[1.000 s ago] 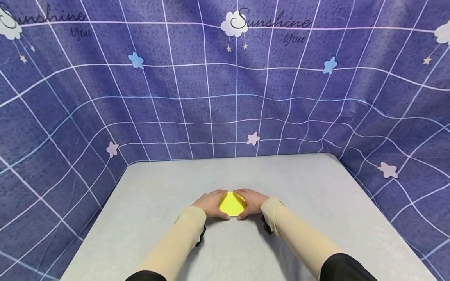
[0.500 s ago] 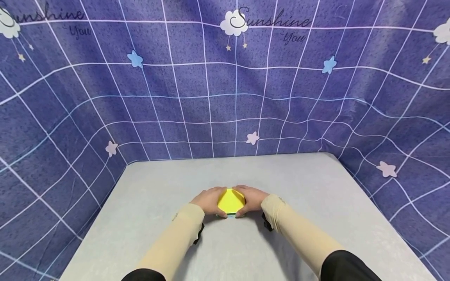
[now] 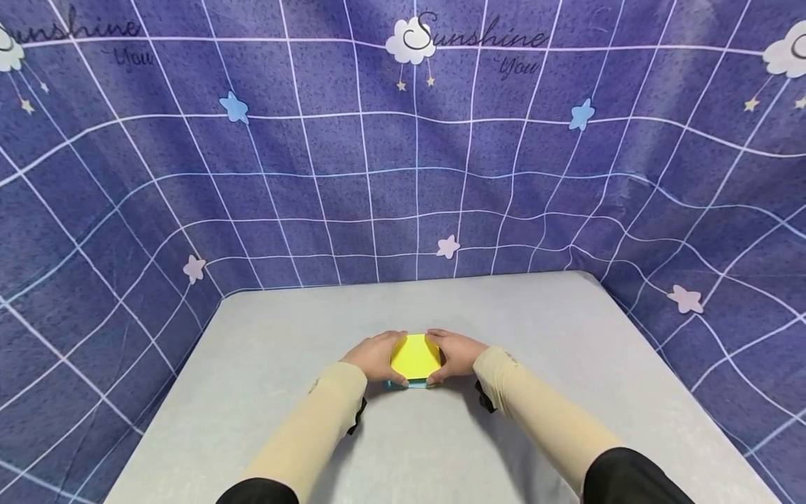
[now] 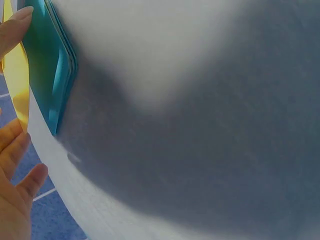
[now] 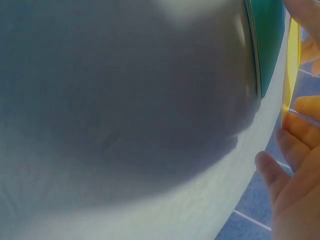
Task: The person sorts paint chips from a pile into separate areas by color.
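Observation:
A yellow sheet [image 3: 415, 357] with angled corners is held up between my two hands in the head view. My left hand [image 3: 376, 355] grips its left edge with thumb and fingers; the right edge is gripped by my right hand [image 3: 462, 353]. Below it, a teal stack of flat sheets [image 4: 47, 65] lies on the table, only a thin strip of it showing in the head view. Both wrist views show a gap between the stack and the raised yellow sheet [image 4: 19, 85], which looks slightly bowed.
The light grey table [image 3: 283, 322] stretches around the hands. A purple-blue curtain [image 3: 340, 154] with white grid lines, stars and clouds hangs behind the table and along both sides. Shadows of the arms fall on the tabletop.
Both hands have risen a little with the yellow sheet. More of the teal stack now shows beneath it. The head view has shifted slightly.

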Tool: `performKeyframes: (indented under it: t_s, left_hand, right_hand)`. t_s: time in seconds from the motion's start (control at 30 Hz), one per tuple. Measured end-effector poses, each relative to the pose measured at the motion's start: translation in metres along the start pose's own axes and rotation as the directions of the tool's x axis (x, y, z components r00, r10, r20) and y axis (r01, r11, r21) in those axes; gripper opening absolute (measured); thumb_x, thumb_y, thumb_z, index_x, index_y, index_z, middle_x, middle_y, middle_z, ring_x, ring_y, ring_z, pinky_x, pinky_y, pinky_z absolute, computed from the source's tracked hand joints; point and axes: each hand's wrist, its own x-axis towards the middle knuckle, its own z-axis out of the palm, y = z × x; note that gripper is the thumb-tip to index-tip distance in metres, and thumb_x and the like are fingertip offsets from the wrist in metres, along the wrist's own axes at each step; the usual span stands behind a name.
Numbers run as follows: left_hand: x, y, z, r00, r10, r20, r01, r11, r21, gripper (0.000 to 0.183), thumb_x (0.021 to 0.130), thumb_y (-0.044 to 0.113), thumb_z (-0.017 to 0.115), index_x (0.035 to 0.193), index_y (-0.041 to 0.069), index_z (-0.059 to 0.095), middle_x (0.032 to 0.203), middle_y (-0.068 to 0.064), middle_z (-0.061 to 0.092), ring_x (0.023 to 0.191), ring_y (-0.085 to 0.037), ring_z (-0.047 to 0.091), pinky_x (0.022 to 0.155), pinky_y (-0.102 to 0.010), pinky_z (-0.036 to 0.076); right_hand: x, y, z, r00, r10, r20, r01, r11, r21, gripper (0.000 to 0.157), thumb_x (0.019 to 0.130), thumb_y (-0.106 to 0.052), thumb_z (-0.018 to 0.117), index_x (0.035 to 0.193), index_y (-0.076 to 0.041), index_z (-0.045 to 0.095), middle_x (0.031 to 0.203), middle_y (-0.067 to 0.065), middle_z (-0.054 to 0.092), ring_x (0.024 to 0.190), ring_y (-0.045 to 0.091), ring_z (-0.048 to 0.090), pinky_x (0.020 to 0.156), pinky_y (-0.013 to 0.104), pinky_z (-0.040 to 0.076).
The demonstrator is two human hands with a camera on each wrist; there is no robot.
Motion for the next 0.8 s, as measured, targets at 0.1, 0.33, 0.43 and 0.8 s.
performKeyframes:
  t_s: [0.1, 0.33, 0.43, 0.8]
  left_hand:
    - [0.004, 0.005, -0.001, 1.0, 0.001, 0.002, -0.001, 1.0, 0.007, 0.108, 0.073, 0.049, 0.093, 0.158, 0.008, 0.041, 0.155, -0.01, 0.049, 0.138, -0.031, 0.05, 0.115, -0.046, 0.04]
    - [0.011, 0.017, -0.003, 1.0, -0.012, 0.017, 0.011, 0.999, 0.044, 0.109, 0.073, 0.051, 0.093, 0.159, 0.009, 0.041, 0.155, -0.008, 0.049, 0.139, -0.029, 0.05, 0.115, -0.045, 0.041]
    - [0.014, 0.023, -0.003, 1.0, -0.014, 0.02, 0.014, 0.999, 0.029, 0.107, 0.073, 0.049, 0.093, 0.158, 0.009, 0.042, 0.155, -0.008, 0.05, 0.138, -0.029, 0.051, 0.114, -0.045, 0.041]
    - [0.031, 0.038, 0.004, 0.999, 0.032, 0.032, -0.034, 0.998, 0.045, 0.107, 0.074, 0.051, 0.092, 0.159, 0.009, 0.041, 0.155, -0.007, 0.05, 0.139, -0.027, 0.05, 0.115, -0.042, 0.041]
  right_hand:
    - [-0.004, 0.002, -0.003, 1.0, 0.013, -0.007, -0.013, 1.0, 0.002, 0.099, 0.083, -0.047, 0.086, 0.154, 0.006, 0.041, 0.161, 0.021, 0.037, 0.145, 0.033, 0.042, 0.118, 0.041, 0.036]
    - [-0.016, 0.006, -0.008, 1.0, 0.025, -0.018, -0.025, 1.0, -0.007, 0.096, 0.085, -0.046, 0.085, 0.154, 0.006, 0.042, 0.161, 0.023, 0.037, 0.144, 0.034, 0.044, 0.117, 0.042, 0.037]
    - [-0.02, 0.01, -0.008, 0.999, 0.026, -0.021, -0.026, 1.0, 0.0, 0.097, 0.086, -0.046, 0.084, 0.153, 0.009, 0.04, 0.161, 0.025, 0.036, 0.145, 0.036, 0.042, 0.118, 0.043, 0.035]
    - [-0.034, 0.035, -0.008, 0.999, 0.049, -0.009, -0.049, 0.999, -0.007, 0.101, 0.086, -0.048, 0.084, 0.154, 0.01, 0.038, 0.161, 0.024, 0.036, 0.146, 0.037, 0.04, 0.119, 0.044, 0.034]
